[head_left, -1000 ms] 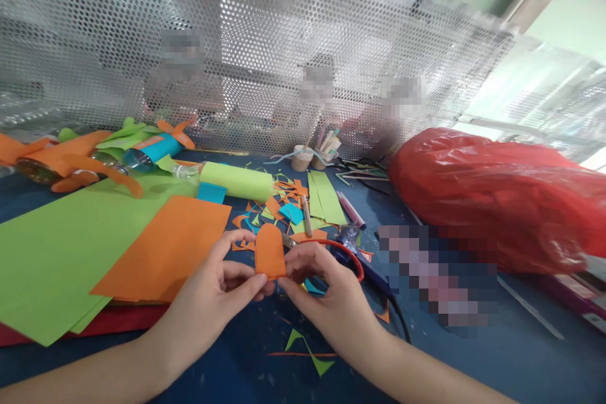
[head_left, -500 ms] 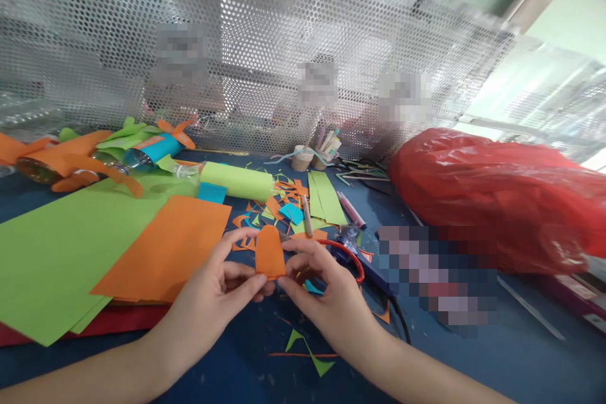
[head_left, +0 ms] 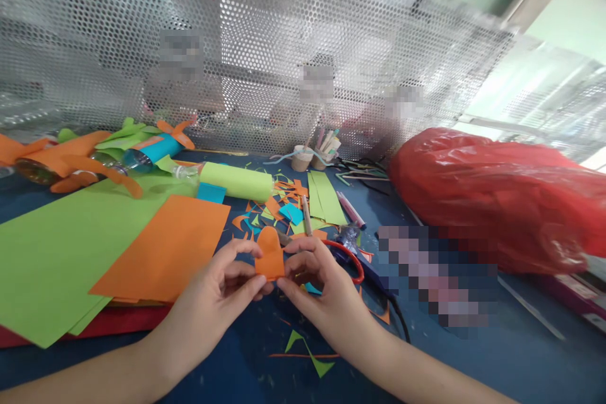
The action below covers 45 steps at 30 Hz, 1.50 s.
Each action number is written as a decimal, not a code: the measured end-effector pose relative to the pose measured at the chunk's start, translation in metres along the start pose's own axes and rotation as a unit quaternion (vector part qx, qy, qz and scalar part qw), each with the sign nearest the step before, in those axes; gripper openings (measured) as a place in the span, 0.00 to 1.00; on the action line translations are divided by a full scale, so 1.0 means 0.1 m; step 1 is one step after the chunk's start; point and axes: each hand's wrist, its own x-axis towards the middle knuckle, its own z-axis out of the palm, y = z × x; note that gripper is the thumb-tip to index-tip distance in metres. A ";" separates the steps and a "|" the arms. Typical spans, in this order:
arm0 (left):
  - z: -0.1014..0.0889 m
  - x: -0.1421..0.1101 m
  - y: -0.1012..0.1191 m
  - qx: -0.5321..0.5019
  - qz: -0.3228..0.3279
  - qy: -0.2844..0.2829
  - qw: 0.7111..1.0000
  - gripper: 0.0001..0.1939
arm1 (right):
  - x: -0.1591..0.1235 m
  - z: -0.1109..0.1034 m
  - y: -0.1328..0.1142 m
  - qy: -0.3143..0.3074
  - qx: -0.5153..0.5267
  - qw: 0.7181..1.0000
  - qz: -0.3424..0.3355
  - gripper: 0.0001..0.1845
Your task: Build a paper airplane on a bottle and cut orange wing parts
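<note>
A small orange paper piece [head_left: 269,255] with a rounded top is held upright above the dark blue table, its lower edge folded. My left hand [head_left: 231,278] pinches its bottom left corner between thumb and fingers. At the bottom right corner, my right hand [head_left: 312,274] grips it the same way. Red-handled scissors [head_left: 353,262] lie partly hidden behind my right hand. Beyond the hands are orange, blue and green paper scraps [head_left: 272,208] and a marker [head_left: 306,214].
Green sheets [head_left: 52,252] and orange sheets [head_left: 165,246] are stacked left. A green-wrapped bottle [head_left: 237,181] lies behind them, near other paper-covered bottles [head_left: 154,151]. Cups of pens [head_left: 326,154] stand by the perforated metal screen [head_left: 284,31]. A red plastic bag [head_left: 492,196] bulks at right.
The rounded top of the orange paper piece now tilts back from its lower part, showing a crease across it. Both hands keep their pinch and have hardly moved.
</note>
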 end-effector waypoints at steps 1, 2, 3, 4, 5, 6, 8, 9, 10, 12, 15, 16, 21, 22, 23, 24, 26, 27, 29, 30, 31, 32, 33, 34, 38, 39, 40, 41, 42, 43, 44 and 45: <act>0.00 0.00 0.00 -0.001 0.001 -0.001 1.000 0.10 | 0.00 0.00 0.00 0.001 0.002 1.000 -0.001 0.15; 0.00 0.01 0.00 -0.001 0.001 -0.002 1.000 0.09 | 0.00 0.00 0.00 0.002 0.002 1.000 -0.003 0.15; 0.00 0.01 0.00 0.000 0.000 -0.003 1.000 0.09 | 0.00 -0.01 0.00 0.003 0.001 1.000 -0.003 0.16; 0.00 0.02 0.00 0.001 -0.001 -0.002 1.000 0.10 | 0.00 -0.01 0.00 0.003 -0.001 1.000 -0.001 0.16; 0.00 0.02 -0.01 0.003 -0.002 0.001 1.000 0.11 | 0.01 -0.01 -0.01 -0.001 -0.003 1.000 0.001 0.15; 0.00 0.02 -0.01 0.006 -0.005 0.003 1.000 0.13 | 0.01 -0.01 -0.01 -0.006 -0.004 1.000 0.007 0.15; 0.00 0.02 -0.01 0.016 -0.006 0.005 1.000 0.16 | 0.01 -0.01 -0.02 -0.011 -0.003 1.000 0.013 0.14; 0.00 0.02 -0.01 0.024 -0.005 0.007 1.000 0.17 | 0.01 -0.01 -0.02 -0.010 -0.001 1.000 0.013 0.14; 0.00 0.01 -0.02 0.035 -0.004 0.009 0.999 0.18 | 0.01 -0.01 -0.01 -0.009 0.000 1.000 0.012 0.15; -0.02 0.00 -0.03 0.064 -0.004 0.015 0.998 0.19 | 0.01 -0.01 -0.01 -0.005 0.004 1.000 0.008 0.17; -0.03 -0.01 -0.05 0.100 -0.004 0.021 0.995 0.21 | 0.02 -0.01 -0.01 -0.013 0.045 0.999 0.016 0.15; -0.04 -0.01 -0.05 0.108 -0.002 0.018 0.994 0.21 | 0.02 -0.01 -0.02 -0.021 0.066 0.997 0.025 0.15; -0.03 -0.02 -0.03 0.152 0.040 0.007 0.988 0.12 | 0.02 0.01 -0.03 -0.047 0.118 0.990 0.061 0.15; -0.03 -0.03 -0.04 0.165 0.049 0.013 0.985 0.11 | 0.02 0.01 -0.03 -0.045 0.115 0.991 0.058 0.14; -0.02 -0.04 -0.05 0.177 0.055 0.021 0.982 0.11 | 0.02 0.02 -0.02 -0.045 0.107 0.992 0.054 0.13; -0.02 -0.05 -0.06 0.185 0.059 0.033 0.980 0.12 | 0.02 0.02 -0.02 -0.048 0.099 0.993 0.050 0.11; -0.02 -0.07 -0.08 0.191 0.064 0.049 0.978 0.13 | 0.01 0.02 0.00 -0.053 0.083 0.994 0.046 0.07; -0.01 -0.07 -0.08 0.190 0.069 0.052 0.978 0.13 | 0.01 0.02 0.01 -0.053 0.079 0.994 0.048 0.06; 0.00 -0.06 -0.06 0.187 0.081 0.042 0.978 0.10 | 0.01 0.03 0.02 -0.047 0.080 0.994 0.055 0.07; 0.00 -0.05 -0.05 0.186 0.086 0.034 0.978 0.08 | 0.01 0.03 0.02 -0.045 0.081 0.994 0.056 0.07; 0.01 -0.05 -0.03 0.186 0.091 0.026 0.978 0.06 | 0.01 0.04 0.02 -0.042 0.079 0.994 0.055 0.07; 0.01 -0.05 -0.01 0.187 0.094 0.018 0.978 0.05 | 0.00 0.04 0.01 -0.038 0.070 0.996 0.051 0.06; 0.01 -0.05 0.00 0.187 0.095 0.012 0.978 0.05 | -0.01 0.04 0.00 -0.029 0.049 0.998 0.041 0.04; 0.01 -0.05 0.01 0.187 0.096 0.006 0.978 0.05 | -0.02 0.04 -0.01 -0.017 0.019 0.999 0.024 0.03; 0.00 -0.13 0.01 0.176 0.105 0.013 0.979 0.05 | -0.08 0.03 -0.09 0.005 -0.106 0.990 -0.089 0.08; 0.00 -0.15 0.01 0.170 0.108 0.015 0.979 0.05 | -0.10 0.03 -0.10 -0.002 -0.117 0.986 -0.116 0.11; 0.01 -0.17 0.01 0.163 0.110 0.018 0.980 0.05 | -0.11 0.03 -0.12 -0.007 -0.122 0.983 -0.136 0.12; 0.02 -0.18 0.01 0.156 0.108 0.024 0.982 0.06 | -0.12 0.03 -0.13 -0.009 -0.122 0.981 -0.148 0.13; 0.03 -0.19 0.02 0.147 0.106 0.032 0.983 0.06 | -0.13 0.02 -0.13 -0.007 -0.119 0.981 -0.152 0.14; 0.04 -0.19 0.02 0.136 0.101 0.044 0.984 0.05 | -0.13 0.02 -0.13 -0.002 -0.113 0.983 -0.147 0.14; 0.05 -0.19 0.03 0.123 0.095 0.056 0.986 0.05 | -0.13 0.02 -0.13 0.003 -0.105 0.986 -0.132 0.14; 0.06 -0.18 0.03 0.106 0.087 0.064 0.988 0.05 | -0.13 0.03 -0.12 0.006 -0.094 0.989 -0.110 0.15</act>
